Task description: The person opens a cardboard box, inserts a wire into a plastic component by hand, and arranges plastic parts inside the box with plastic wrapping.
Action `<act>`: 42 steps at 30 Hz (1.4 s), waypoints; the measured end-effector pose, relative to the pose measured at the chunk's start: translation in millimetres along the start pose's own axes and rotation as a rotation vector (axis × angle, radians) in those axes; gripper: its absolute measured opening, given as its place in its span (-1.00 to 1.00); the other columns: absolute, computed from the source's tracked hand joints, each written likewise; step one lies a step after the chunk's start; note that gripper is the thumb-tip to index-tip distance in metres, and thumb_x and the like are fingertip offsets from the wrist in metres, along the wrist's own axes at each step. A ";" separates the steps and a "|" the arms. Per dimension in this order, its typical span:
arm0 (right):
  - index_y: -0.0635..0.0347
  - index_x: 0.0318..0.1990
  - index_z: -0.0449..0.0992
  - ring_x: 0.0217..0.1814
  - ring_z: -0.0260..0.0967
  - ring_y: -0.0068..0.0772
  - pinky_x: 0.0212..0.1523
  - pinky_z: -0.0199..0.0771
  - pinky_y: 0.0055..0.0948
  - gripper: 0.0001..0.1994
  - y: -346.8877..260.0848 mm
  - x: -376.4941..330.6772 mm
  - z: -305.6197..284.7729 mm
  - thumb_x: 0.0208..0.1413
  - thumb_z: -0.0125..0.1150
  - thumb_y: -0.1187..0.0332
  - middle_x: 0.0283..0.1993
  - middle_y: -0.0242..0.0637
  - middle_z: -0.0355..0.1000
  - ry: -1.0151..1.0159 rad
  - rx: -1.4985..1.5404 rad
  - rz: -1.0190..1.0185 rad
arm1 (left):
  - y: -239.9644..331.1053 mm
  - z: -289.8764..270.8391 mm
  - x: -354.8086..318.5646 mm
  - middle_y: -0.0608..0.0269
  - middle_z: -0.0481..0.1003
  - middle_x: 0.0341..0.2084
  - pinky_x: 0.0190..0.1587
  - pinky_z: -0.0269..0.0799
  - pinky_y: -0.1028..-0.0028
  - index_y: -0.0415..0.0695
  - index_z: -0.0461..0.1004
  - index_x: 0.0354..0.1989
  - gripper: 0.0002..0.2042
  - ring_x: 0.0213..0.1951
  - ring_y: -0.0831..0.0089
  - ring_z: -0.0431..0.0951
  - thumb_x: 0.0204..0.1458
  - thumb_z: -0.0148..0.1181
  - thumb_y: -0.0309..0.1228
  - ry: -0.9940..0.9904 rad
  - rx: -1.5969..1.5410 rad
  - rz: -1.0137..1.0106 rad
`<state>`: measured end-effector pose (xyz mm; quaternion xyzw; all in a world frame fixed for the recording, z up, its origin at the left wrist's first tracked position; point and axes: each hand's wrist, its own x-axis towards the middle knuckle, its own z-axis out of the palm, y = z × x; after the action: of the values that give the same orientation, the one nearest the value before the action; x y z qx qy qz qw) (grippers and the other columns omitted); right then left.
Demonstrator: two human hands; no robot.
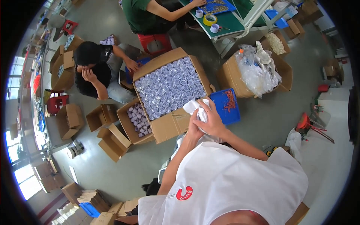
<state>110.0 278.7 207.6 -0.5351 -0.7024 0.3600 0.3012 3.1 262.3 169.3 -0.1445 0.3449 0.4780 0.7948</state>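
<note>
A crumpled white cloth [192, 106], which could also be paper, is bunched between my two hands. My right hand [214, 120] wraps round it from the right, fingers curled over the top. Pressed against its lower left side is my left hand [194, 128], with its fingers partly hidden. Both hands are just above the near right corner of a large open cardboard box [170, 127]. Rows of clear-topped, pale purple round containers [168, 88] fill that box. A blue tray [233, 117] with small red pieces [229, 101] lies right beside my hands.
A smaller box of white-purple cups [138, 120] adjoins the large box on the left. One person [93, 71] sits at the far left; another in green [137, 17] works at a green table [225, 32]. A box of plastic bags [257, 73] stands at the right.
</note>
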 end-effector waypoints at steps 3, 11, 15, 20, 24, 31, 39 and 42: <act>0.17 0.05 0.41 0.10 0.30 -0.01 0.02 0.35 -0.27 -0.46 2.2 -2.2 -11.9 -0.15 0.39 0.30 0.10 0.00 0.28 0.022 0.080 0.078 | -7.0 0.3 7.6 0.15 0.52 -0.12 0.10 0.40 0.19 -0.17 0.40 0.03 -0.63 -0.04 0.22 0.50 0.19 -0.02 -0.18 -0.203 -0.110 -0.064; 0.29 -0.57 0.39 -0.56 0.27 -0.38 -0.47 0.29 -0.34 -0.88 77.0 -6.2 -34.7 -0.31 0.20 0.48 -0.60 -0.18 0.33 0.303 0.112 0.440 | -1.1 -49.9 66.9 0.25 0.45 -0.04 -0.02 0.31 0.36 -0.12 0.29 0.16 -0.50 0.00 0.39 0.44 0.12 0.03 -0.07 0.053 0.702 0.112; 0.27 -0.61 0.34 -0.59 0.14 -0.52 -0.53 0.23 -0.37 -0.88 110.2 -44.9 -46.3 -0.35 0.16 0.49 -0.70 -0.25 0.23 0.262 -0.022 0.502 | 24.2 -138.0 109.5 0.28 0.53 -0.26 -0.24 0.39 0.44 -0.14 0.37 0.07 -0.58 -0.24 0.41 0.53 0.07 0.10 -0.21 0.415 0.624 0.176; 0.27 -0.62 0.32 -0.59 0.16 -0.55 -0.55 0.19 -0.38 -0.86 132.4 -82.8 -42.3 -0.37 0.20 0.52 -0.66 -0.36 0.24 0.089 -0.033 0.748 | 45.2 -289.5 178.9 0.11 0.59 -0.42 -0.36 0.49 0.29 -0.22 0.52 -0.22 -0.76 -0.44 0.25 0.60 0.05 0.11 -0.31 0.804 1.075 0.518; 0.27 -0.64 0.33 -0.60 0.19 -0.57 -0.57 0.17 -0.46 -0.85 179.9 -136.3 -53.7 -0.36 0.23 0.56 -0.65 -0.42 0.25 0.077 0.063 1.034 | 56.8 -284.9 244.8 0.04 0.57 -0.39 -0.25 0.48 0.15 -0.12 0.51 -0.09 -0.72 -0.33 0.02 0.58 0.03 0.11 -0.34 0.768 1.598 0.587; 0.20 -0.66 0.35 -0.63 0.21 -0.64 -0.59 0.12 -0.57 -0.83 182.9 -125.4 -71.9 -0.31 0.27 0.55 -0.65 -0.47 0.28 0.199 0.257 1.319 | 57.6 -261.7 319.4 -0.04 0.42 -0.12 -0.16 0.43 0.10 0.02 0.11 0.33 -0.42 -0.17 0.01 0.52 0.12 0.03 -0.17 0.804 1.875 0.229; 0.20 -0.65 0.37 -0.63 0.22 -0.65 -0.57 0.12 -0.59 -0.84 192.8 -112.2 -79.9 -0.32 0.28 0.54 -0.65 -0.48 0.30 0.133 0.296 1.308 | 43.2 -272.8 319.3 0.04 0.42 -0.12 -0.12 0.42 0.13 -0.02 0.28 0.23 -0.52 -0.09 0.12 0.50 0.12 0.04 -0.23 0.968 2.016 0.321; 0.21 -0.65 0.36 -0.63 0.22 -0.66 -0.58 0.14 -0.59 -0.83 195.3 -110.5 -85.7 -0.31 0.29 0.56 -0.66 -0.46 0.30 0.152 0.310 1.297 | 45.6 -261.9 322.4 0.07 0.48 -0.17 -0.14 0.41 0.12 -0.02 0.39 0.14 -0.58 -0.11 0.13 0.51 0.08 0.09 -0.24 0.938 2.010 0.304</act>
<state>311.0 220.2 89.7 -0.8233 -0.1556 0.5260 0.1458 -45.1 351.5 -236.1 0.4409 0.8539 -0.0275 0.2751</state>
